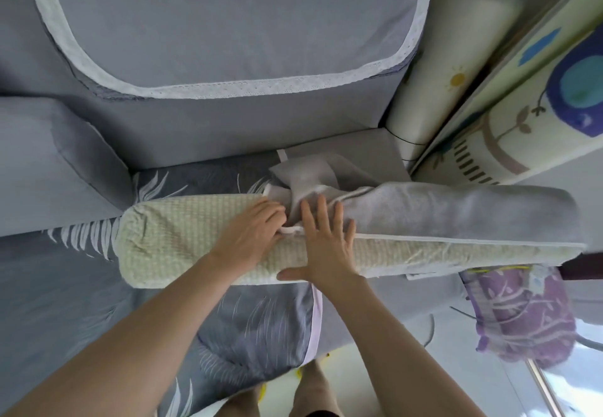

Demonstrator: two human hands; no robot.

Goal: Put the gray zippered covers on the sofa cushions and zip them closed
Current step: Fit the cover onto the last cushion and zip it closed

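A long sofa cushion with a pale green checked inner casing lies across the sofa seat. A gray zippered cover sheathes its right half, and the cover's open end is bunched up near the middle. My left hand grips the white-edged rim of the cover where it meets the bare cushion. My right hand lies flat with fingers spread, pressing on the cushion and the cover's edge. The cushion's left half is bare.
The gray sofa back with a lace-trimmed throw rises behind. A feather-print seat cover lies under the cushion. At right stand a rolled foam mat and a patterned play mat; a purple patterned cloth hangs at lower right.
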